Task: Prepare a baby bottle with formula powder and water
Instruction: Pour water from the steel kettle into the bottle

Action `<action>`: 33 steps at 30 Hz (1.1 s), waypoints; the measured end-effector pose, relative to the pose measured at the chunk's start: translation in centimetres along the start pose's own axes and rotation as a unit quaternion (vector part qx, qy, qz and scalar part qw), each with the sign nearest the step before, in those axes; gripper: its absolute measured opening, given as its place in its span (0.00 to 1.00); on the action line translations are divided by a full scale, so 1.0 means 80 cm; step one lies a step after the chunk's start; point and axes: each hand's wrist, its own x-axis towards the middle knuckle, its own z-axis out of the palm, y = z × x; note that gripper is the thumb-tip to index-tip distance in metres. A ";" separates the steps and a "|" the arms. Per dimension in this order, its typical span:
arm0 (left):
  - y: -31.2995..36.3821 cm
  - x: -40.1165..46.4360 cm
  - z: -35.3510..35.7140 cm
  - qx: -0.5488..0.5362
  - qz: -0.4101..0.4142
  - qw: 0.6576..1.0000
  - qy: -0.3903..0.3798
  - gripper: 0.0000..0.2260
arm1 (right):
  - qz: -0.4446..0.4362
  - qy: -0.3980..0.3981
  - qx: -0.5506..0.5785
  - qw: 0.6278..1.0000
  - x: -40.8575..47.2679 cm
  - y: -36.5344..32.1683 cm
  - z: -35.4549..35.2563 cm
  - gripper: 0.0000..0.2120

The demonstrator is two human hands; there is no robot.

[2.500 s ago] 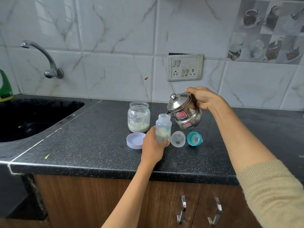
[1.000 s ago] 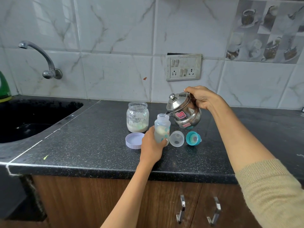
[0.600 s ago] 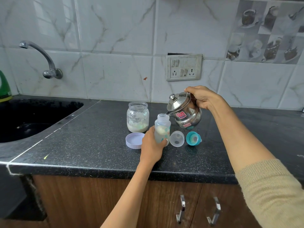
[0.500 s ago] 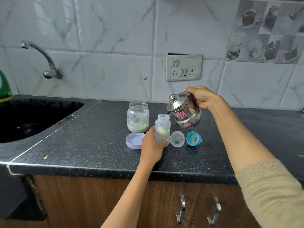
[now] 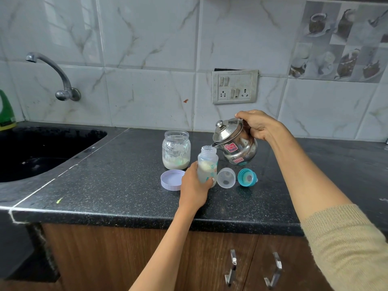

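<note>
Jar (image 5: 176, 149), lid (image 5: 171, 179), caps (image 5: 226, 177) flanking bottle (image 5: 207, 162)

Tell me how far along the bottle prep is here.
Done: powder sits inside the baby bottle; the jar stands open, its lid off. In hand: the left hand grips the bottle while the right hand tips the steel kettle, spout at its mouth. Left: fitting the teal nipple ring and clear cap, lying nearby.

Tilted steel kettle (image 5: 236, 143) in right hand (image 5: 257, 124), spout over baby bottle (image 5: 207, 164) (left hand (image 5: 194, 189) around it)
</note>
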 end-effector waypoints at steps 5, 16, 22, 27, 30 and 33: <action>0.000 0.001 0.000 0.000 0.004 1.000 0.002 0.13 | -0.001 0.005 0.004 1.000 -0.001 0.000 0.001 0.10; 0.000 0.000 0.000 -0.011 0.005 1.000 -0.002 0.15 | 0.002 0.006 0.000 1.000 -0.003 -0.001 -0.001 0.09; 0.000 0.000 0.000 -0.010 0.006 1.000 -0.002 0.14 | 0.003 0.008 0.000 1.000 -0.002 -0.001 0.001 0.09; 0.000 0.000 0.000 -0.003 0.003 1.000 -0.003 0.14 | 0.005 0.007 -0.001 1.000 -0.003 -0.003 0.001 0.08; 0.000 0.000 0.000 -0.005 0.002 1.000 -0.003 0.14 | 0.004 0.007 -0.001 1.000 -0.005 -0.004 0.001 0.08; -0.001 0.000 0.000 -0.003 0.001 1.000 -0.003 0.13 | 0.003 0.004 -0.003 1.000 -0.006 -0.005 0.001 0.10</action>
